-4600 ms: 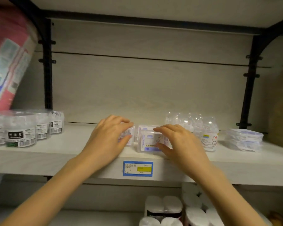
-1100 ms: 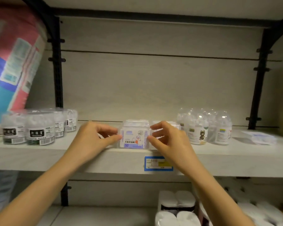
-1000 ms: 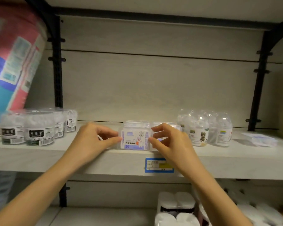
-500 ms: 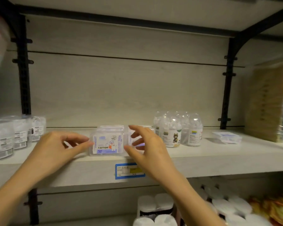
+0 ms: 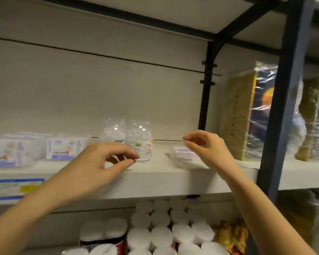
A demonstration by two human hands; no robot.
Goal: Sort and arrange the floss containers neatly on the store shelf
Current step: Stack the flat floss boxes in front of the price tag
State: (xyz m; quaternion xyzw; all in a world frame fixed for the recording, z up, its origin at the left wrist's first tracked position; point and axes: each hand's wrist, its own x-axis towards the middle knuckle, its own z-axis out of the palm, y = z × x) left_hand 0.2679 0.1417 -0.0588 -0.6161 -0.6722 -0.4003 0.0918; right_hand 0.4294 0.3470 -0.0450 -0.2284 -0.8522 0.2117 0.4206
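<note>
My left hand, empty and loosely curled, hangs before the domed floss containers; my right hand, likewise, is close over the flat floss pack. I'd pinch its edges and set it square beside them.

- Cropped by the left edge and smeared by motion: flat floss boxes, print unreadable.
- Too blurred to read: price tag on the shelf front.
- Partly masked by the left hand: domed floss containers; back-row count impossible to tell, fingertip contact likewise.
- Half hidden behind the right hand: flat packet, label illegible.
- Cut off at the bottom edge: white rolls below.
- Split by the dark post and blurred: wrapped packs, far right.
</note>
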